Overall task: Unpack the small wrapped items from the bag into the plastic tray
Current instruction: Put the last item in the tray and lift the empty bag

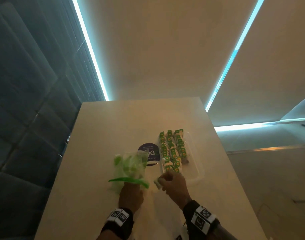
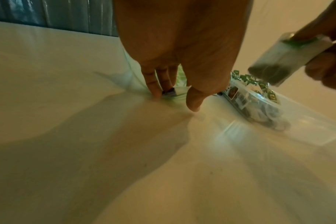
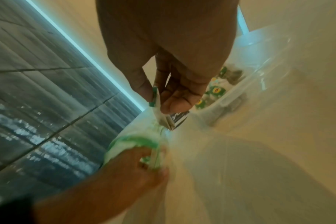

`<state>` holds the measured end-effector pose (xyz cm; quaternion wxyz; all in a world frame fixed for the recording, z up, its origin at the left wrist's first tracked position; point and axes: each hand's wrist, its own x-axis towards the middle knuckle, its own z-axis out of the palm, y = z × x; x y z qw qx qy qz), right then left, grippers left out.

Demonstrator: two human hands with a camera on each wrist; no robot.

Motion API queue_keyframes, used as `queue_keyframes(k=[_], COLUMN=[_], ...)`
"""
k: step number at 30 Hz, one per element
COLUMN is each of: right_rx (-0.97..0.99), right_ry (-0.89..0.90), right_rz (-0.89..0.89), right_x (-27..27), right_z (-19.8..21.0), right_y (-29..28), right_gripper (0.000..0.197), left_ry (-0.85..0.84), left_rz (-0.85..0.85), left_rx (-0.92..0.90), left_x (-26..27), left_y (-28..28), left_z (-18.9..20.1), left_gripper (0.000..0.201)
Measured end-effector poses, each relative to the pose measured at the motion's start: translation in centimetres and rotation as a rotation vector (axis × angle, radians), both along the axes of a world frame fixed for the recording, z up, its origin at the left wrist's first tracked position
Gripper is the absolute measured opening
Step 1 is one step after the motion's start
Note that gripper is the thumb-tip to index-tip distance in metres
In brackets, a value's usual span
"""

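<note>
Here, one small wrapped item (image 1: 158, 182), white with green print, is pinched between the thumb and fingers of the right hand (image 1: 175, 185), held above the table (image 1: 99, 129) in the gap between bag and tray, just short of the tray's near end. The tray (image 1: 199, 172), a clear plastic oblong, lies lengthwise on the table to the right; its far part holds rows of green-and-white items (image 1: 172, 149) packed close together, while the near end is bare. The bag (image 1: 129, 168), clear plastic with a green strip at its mouth, stands on the table left of the tray, with more green items blurred inside. The left hand (image 1: 131, 195) grips the bag at its mouth, fingers curled into the plastic and thumb alongside. Between bag and tray, partly hidden behind the bag, a dark round label (image 1: 150, 153) with pale lettering lies flat on the table. Both wrists carry black bands with square black-and-white markers (image 1: 201, 218). Beyond the table: a pale wall with two bright blue-white light strips (image 1: 89, 47), and dark padded panels (image 1: 27, 101) on the left.
</note>
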<state>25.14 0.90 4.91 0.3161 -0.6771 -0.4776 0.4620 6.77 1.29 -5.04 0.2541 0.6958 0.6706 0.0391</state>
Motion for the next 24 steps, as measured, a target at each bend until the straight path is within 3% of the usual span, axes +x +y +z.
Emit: queue_keyframes(k=[6, 9, 12, 16, 19, 24], right_rx=[0.142, 0.035, -0.079, -0.157, -0.183, -0.153], right_ry=[-0.271, -0.527, -0.702, -0.72, -0.712, -0.685], right_rz=[-0.133, -0.006, 0.193, 0.302, 0.315, 0.263], right_x=[8.3, 12.2, 13.3, 12.7, 12.2, 11.8], right_z=[0.7, 0.0, -0.9, -2.4, -3.4, -4.4], right_y=[4.1, 7.2, 9.4, 10.9, 11.5, 11.5], right_gripper=[0.007, 0.002, 0.006, 0.008, 0.011, 0.02], left_ry=[0.03, 0.069, 0.008, -0.119, -0.204, -0.484], left_rz=[-0.051, -0.017, 0.058, 0.143, 0.203, 0.523], left_rx=[0.138, 0.091, 0.064, 0.106, 0.124, 0.178], left_x=[-0.6, -0.5, -0.7, -0.7, -1.0, -1.1], left_y=[-1.2, -1.4, -1.8, -2.0, -2.1, -2.2], left_z=[0.5, 1.2, 1.6, 2.6, 3.3, 3.9], left_gripper=[0.051, 0.044, 0.06, 0.069, 0.064, 0.055])
